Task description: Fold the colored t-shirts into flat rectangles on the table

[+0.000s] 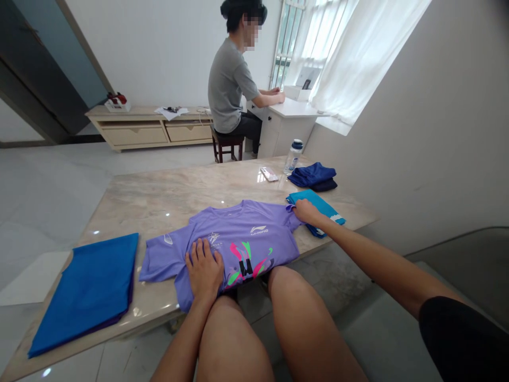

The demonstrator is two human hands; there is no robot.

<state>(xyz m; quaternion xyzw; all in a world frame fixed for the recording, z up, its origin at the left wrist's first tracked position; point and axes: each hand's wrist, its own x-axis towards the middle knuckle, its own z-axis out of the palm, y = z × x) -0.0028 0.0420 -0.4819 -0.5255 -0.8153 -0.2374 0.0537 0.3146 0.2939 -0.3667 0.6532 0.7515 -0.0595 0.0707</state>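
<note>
Two hands on the go here, well apart: the left hand is pressed flat on the lower front of a lilac Li-Ning T-shirt, and the right hand is pinching the end of its sleeve, right over a folded teal garment. The shirt's spread out face up on a marble table, hem at the near edge. There's a folded blue cloth off to the left, and further back some folded navy clothes, a water bottle and a pink phone. Past the table, a person in a grey tee sits at a white desk
</note>
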